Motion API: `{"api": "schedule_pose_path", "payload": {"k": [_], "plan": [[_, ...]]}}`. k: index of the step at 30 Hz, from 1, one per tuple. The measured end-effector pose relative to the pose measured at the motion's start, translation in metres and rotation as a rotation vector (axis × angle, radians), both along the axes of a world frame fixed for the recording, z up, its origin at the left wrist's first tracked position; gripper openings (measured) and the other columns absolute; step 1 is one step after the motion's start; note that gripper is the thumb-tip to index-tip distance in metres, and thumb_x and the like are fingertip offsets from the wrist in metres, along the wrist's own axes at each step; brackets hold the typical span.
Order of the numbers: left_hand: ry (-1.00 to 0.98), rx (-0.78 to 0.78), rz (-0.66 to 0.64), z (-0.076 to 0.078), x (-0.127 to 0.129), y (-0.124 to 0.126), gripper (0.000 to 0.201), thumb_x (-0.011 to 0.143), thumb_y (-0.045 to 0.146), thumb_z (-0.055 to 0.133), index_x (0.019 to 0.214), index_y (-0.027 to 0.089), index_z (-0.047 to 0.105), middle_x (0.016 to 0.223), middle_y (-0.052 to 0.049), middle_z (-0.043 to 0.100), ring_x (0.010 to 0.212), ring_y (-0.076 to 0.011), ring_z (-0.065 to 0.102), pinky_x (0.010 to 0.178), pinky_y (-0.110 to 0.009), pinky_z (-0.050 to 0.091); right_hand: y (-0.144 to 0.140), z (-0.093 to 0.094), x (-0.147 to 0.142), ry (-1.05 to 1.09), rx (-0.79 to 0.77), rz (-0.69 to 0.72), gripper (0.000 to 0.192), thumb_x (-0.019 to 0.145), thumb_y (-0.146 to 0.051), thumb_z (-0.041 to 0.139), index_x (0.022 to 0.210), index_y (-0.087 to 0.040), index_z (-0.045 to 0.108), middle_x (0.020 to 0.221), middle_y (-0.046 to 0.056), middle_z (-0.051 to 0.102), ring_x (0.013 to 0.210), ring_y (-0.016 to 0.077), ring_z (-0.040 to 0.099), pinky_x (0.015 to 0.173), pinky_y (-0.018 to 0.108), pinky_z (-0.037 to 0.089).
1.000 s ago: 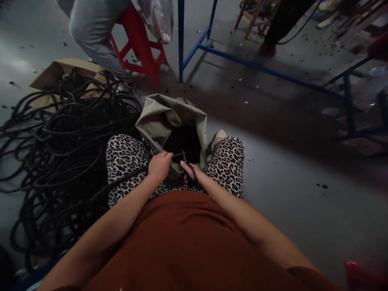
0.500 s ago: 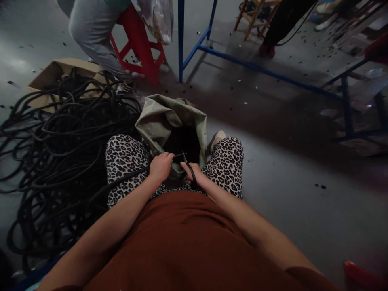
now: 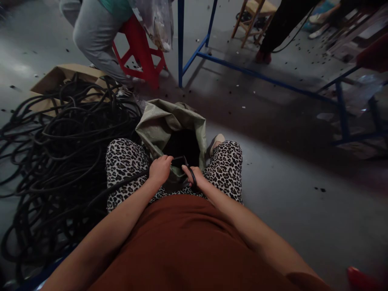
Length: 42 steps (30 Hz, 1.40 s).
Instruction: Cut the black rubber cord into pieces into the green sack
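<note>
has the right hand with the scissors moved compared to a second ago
Yes, slightly. The right hand with the scissors has drawn closer to the left hand, judged against the rim of the green sack; the blades look more closed on the black cable.

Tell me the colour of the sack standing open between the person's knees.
Pale olive green; the sack shows best in the head view.

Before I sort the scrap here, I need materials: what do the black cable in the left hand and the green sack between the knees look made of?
The black cable looks rubber- or plastic-jacketed: matte, smooth, bending in soft loops like the pile beside it. The green sack looks like woven plastic: dull sheen, stiff crumpled folds at its open mouth. Neither can be confirmed in this dim light.
</note>
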<state>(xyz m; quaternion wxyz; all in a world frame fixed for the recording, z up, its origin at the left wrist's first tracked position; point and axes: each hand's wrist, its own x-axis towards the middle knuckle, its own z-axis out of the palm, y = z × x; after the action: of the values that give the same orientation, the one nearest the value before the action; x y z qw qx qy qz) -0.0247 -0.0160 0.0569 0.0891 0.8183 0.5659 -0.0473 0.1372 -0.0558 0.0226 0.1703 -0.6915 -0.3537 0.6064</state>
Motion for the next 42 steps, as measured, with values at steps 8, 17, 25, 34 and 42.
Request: {"api": "schedule_pose_path", "payload": {"k": [8, 17, 25, 34, 42], "plan": [[-0.032, 0.009, 0.059, 0.004, 0.000, 0.002, 0.029, 0.089, 0.024, 0.039, 0.112, 0.023, 0.057, 0.102, -0.008, 0.060, 0.093, -0.0201, 0.058, 0.079, -0.031, 0.042, -0.007, -0.003, 0.000, 0.212, -0.034, 0.030, 0.046, 0.089, -0.061, 0.042, 0.089, -0.016, 0.052, 0.046, -0.004, 0.051, 0.031, 0.0122, 0.051, 0.032, 0.019, 0.040], [-0.039, 0.036, 0.003, 0.003, -0.001, 0.002, 0.028, 0.090, 0.022, 0.038, 0.110, 0.022, 0.057, 0.101, -0.008, 0.060, 0.094, -0.0206, 0.057, 0.079, -0.033, 0.042, -0.010, 0.001, -0.001, 0.287, -0.023, 0.026, 0.050, 0.087, -0.064, 0.043, 0.088, -0.015, 0.051, 0.048, -0.003, 0.054, 0.035, 0.0114, 0.053, 0.034, 0.018, 0.042], [-0.061, 0.051, -0.031, 0.000, -0.002, -0.001, 0.029, 0.090, 0.022, 0.036, 0.110, 0.022, 0.058, 0.104, -0.008, 0.060, 0.095, -0.0207, 0.056, 0.080, -0.033, 0.041, -0.009, -0.003, -0.002, 0.311, -0.036, 0.024, 0.052, 0.086, -0.066, 0.042, 0.086, -0.015, 0.050, 0.047, -0.002, 0.054, 0.034, 0.0121, 0.053, 0.034, 0.019, 0.043], [-0.067, 0.000, -0.031, 0.002, -0.001, -0.002, 0.031, 0.089, 0.019, 0.037, 0.112, 0.023, 0.057, 0.108, -0.008, 0.059, 0.097, -0.0200, 0.056, 0.083, -0.034, 0.041, -0.006, 0.011, -0.003, 0.305, -0.063, 0.002, 0.044, 0.090, -0.058, 0.044, 0.090, -0.015, 0.052, 0.046, -0.002, 0.053, 0.033, 0.0119, 0.052, 0.033, 0.018, 0.040], [-0.047, -0.019, -0.036, 0.002, 0.000, -0.006, 0.030, 0.089, 0.017, 0.037, 0.109, 0.024, 0.057, 0.104, -0.006, 0.059, 0.091, -0.0182, 0.057, 0.081, -0.032, 0.042, -0.007, 0.003, -0.003, 0.282, -0.068, 0.032, 0.044, 0.091, -0.057, 0.040, 0.092, -0.015, 0.053, 0.045, -0.002, 0.052, 0.033, 0.0125, 0.052, 0.033, 0.019, 0.041]]}}
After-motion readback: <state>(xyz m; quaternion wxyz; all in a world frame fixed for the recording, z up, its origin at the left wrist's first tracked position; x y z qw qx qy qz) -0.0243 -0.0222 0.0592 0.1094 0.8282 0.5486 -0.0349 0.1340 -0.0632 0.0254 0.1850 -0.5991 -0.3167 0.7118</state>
